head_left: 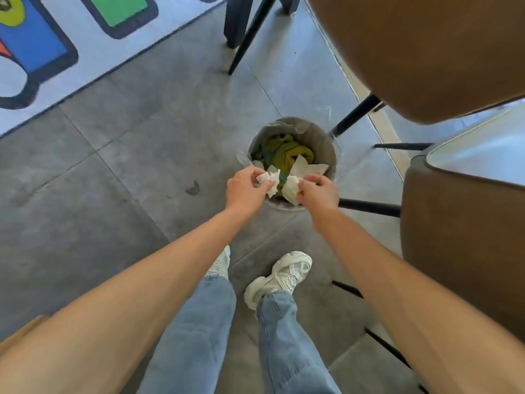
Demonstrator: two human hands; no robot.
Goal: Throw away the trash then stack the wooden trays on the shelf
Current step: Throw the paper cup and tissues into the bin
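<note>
A small round grey trash bin with a clear liner stands on the floor in front of me. It holds yellow-green rubbish and white paper. My left hand is closed on a crumpled white tissue over the bin's near rim. Beside it, my right hand grips a second white paper wad, also over the rim. No wooden trays or shelf can be seen.
Brown upholstered chairs with black legs stand at the right, close to the bin. A pale table edge shows at far right. A colourful rug lies at the upper left on the grey tiled floor. My feet are just behind the bin.
</note>
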